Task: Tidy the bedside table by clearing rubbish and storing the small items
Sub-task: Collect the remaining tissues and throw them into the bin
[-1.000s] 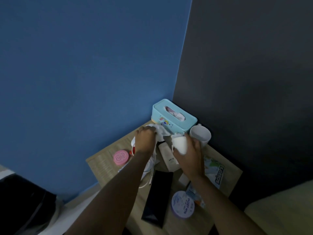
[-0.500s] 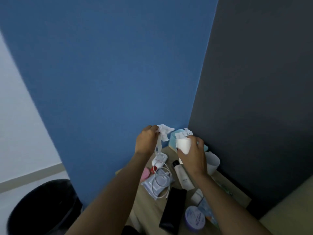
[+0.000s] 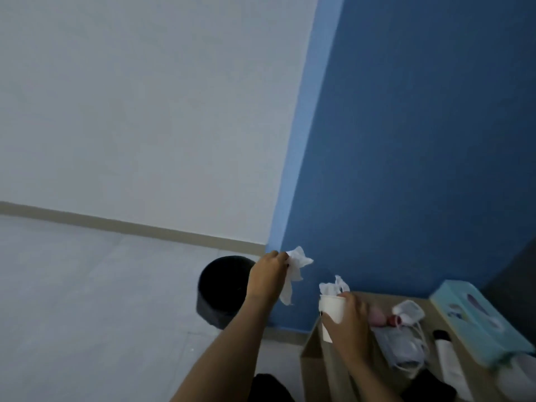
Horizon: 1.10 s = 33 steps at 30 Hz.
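My left hand (image 3: 268, 275) pinches a crumpled white tissue (image 3: 295, 269) in the air, left of the bedside table (image 3: 313, 346) and just right of a black waste bin (image 3: 222, 290) on the floor. My right hand (image 3: 348, 323) grips a white paper cup (image 3: 332, 310) with more crumpled tissue (image 3: 335, 287) stuffed in its top, above the table's left edge. On the table lie a face mask (image 3: 401, 348), a white charger with cable (image 3: 409, 310), a pink round case (image 3: 378, 314), a white tube (image 3: 449, 364) and a teal tissue box (image 3: 481, 323).
A blue wall (image 3: 420, 140) stands behind the table and a pale wall (image 3: 145, 111) with a skirting board runs to the left. Grey floor (image 3: 101, 300) surrounds the bin. A white mug (image 3: 519, 375) shows at the lower right edge.
The view has swung left. Both hands lifted the tissue and the cup off the table and carried them left, so the left hand now sits beside the black bin.
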Available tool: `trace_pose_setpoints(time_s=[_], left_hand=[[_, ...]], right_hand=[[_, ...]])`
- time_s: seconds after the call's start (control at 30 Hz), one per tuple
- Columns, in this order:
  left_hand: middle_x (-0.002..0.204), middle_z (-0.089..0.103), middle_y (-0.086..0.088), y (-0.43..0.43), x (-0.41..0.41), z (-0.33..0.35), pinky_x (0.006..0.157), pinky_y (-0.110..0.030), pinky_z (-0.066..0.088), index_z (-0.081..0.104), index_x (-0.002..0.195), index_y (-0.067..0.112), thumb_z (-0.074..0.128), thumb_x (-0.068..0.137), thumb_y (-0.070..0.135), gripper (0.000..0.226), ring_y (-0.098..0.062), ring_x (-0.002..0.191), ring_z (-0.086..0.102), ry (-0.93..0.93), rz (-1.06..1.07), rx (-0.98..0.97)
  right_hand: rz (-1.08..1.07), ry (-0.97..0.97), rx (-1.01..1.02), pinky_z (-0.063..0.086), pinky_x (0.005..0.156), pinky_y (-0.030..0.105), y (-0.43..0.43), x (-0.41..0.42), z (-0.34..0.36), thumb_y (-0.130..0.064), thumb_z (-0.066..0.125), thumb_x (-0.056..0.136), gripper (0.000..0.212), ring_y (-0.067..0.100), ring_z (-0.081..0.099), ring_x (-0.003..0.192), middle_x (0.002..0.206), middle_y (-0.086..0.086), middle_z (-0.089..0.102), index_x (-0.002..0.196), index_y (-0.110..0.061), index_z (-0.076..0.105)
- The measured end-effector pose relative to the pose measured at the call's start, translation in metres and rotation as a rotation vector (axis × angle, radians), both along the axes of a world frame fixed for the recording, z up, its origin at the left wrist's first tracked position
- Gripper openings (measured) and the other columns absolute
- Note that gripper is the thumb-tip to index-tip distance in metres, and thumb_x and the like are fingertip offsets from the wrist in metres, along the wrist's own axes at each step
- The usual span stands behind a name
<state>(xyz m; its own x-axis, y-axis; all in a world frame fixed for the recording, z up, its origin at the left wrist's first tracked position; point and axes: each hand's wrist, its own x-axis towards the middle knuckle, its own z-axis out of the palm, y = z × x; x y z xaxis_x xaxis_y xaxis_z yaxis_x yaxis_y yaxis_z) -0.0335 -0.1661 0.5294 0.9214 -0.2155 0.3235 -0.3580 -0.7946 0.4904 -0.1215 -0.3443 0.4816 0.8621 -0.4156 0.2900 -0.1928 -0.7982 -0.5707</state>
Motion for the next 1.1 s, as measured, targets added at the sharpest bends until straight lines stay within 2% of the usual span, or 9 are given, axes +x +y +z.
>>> trace_pose_setpoints(time_s=[0.07,0.2,0.37,0.53,0.7,0.83,0.93,1.03,1.1], left_hand=[[0.108,0.063,-0.007,0.043,-0.007,-0.014,0.076,-0.039,0.047,0.058,0.105,0.012,0.043,0.092,0.016,0.02,-0.028,0.103,0.058,0.014,0.064,0.028],[0.121,0.062,-0.003,0.099,-0.012,-0.028,0.085,-0.033,0.046,0.059,0.117,0.014,0.043,0.094,0.017,0.028,-0.023,0.112,0.056,0.031,0.155,0.033],[0.109,0.061,-0.005,0.14,0.006,-0.031,0.077,-0.035,0.046,0.057,0.113,0.014,0.044,0.095,0.021,0.023,-0.026,0.104,0.058,0.039,0.276,0.011],[0.114,0.064,-0.005,0.156,0.047,-0.046,0.07,-0.035,0.047,0.045,0.129,0.02,0.045,0.095,0.022,0.034,-0.029,0.098,0.062,0.058,0.329,-0.059],[0.114,0.064,-0.006,0.155,0.105,-0.096,0.073,-0.038,0.052,0.045,0.126,0.024,0.044,0.095,0.026,0.031,-0.03,0.095,0.063,0.164,0.337,-0.048],[0.114,0.062,-0.008,0.148,0.149,-0.158,0.078,-0.041,0.051,0.048,0.124,0.023,0.042,0.095,0.022,0.029,-0.032,0.096,0.061,0.288,0.369,-0.069],[0.12,0.06,-0.012,0.14,0.173,-0.208,0.082,-0.04,0.049,0.052,0.123,0.016,0.041,0.095,0.016,0.03,-0.033,0.102,0.059,0.391,0.39,-0.085],[0.119,0.057,-0.016,0.135,0.2,-0.251,0.078,-0.033,0.042,0.053,0.121,0.008,0.041,0.096,0.012,0.028,-0.034,0.104,0.057,0.462,0.398,-0.084],[0.118,0.057,-0.018,0.134,0.214,-0.275,0.078,-0.034,0.042,0.053,0.121,0.006,0.041,0.096,0.011,0.029,-0.035,0.104,0.056,0.502,0.408,-0.089]], right_hand=[[0.063,0.016,0.076,0.033,0.073,0.026,0.035,0.001,-0.01,-0.013,0.081,0.068,0.057,0.032,0.056,0.097,0.109,0.015,0.06,0.118,-0.004,0.056],[0.138,0.051,0.074,0.042,0.074,0.034,0.082,0.018,-0.015,-0.02,0.08,0.07,0.068,0.032,0.052,0.106,0.12,0.013,0.051,0.13,-0.012,0.048],[0.198,0.085,0.062,0.049,0.075,0.036,0.117,0.055,-0.005,-0.031,0.076,0.074,0.062,0.029,0.057,0.105,0.127,0.008,0.045,0.127,-0.017,0.047],[0.25,0.106,0.061,0.05,0.069,0.034,0.133,0.106,-0.013,-0.038,0.075,0.074,0.059,0.026,0.057,0.102,0.126,0.003,0.045,0.123,-0.022,0.046],[0.278,0.155,0.088,0.053,0.072,0.034,0.137,0.173,-0.057,-0.041,0.073,0.075,0.058,0.024,0.057,0.103,0.126,0.002,0.045,0.122,-0.024,0.045],[0.266,0.243,0.139,0.049,0.076,0.032,0.137,0.22,-0.112,-0.038,0.073,0.076,0.06,0.025,0.054,0.107,0.128,0.005,0.044,0.126,-0.022,0.044],[0.271,0.311,0.171,0.048,0.076,0.031,0.135,0.246,-0.154,-0.036,0.073,0.077,0.061,0.026,0.054,0.105,0.127,0.006,0.043,0.128,-0.021,0.042],[0.276,0.354,0.231,0.044,0.074,0.028,0.136,0.27,-0.195,-0.032,0.074,0.076,0.06,0.027,0.054,0.103,0.124,0.008,0.043,0.126,-0.02,0.043],[0.283,0.36,0.261,0.046,0.076,0.031,0.139,0.283,-0.218,-0.031,0.075,0.075,0.06,0.028,0.054,0.104,0.125,0.008,0.043,0.125,-0.02,0.044]])
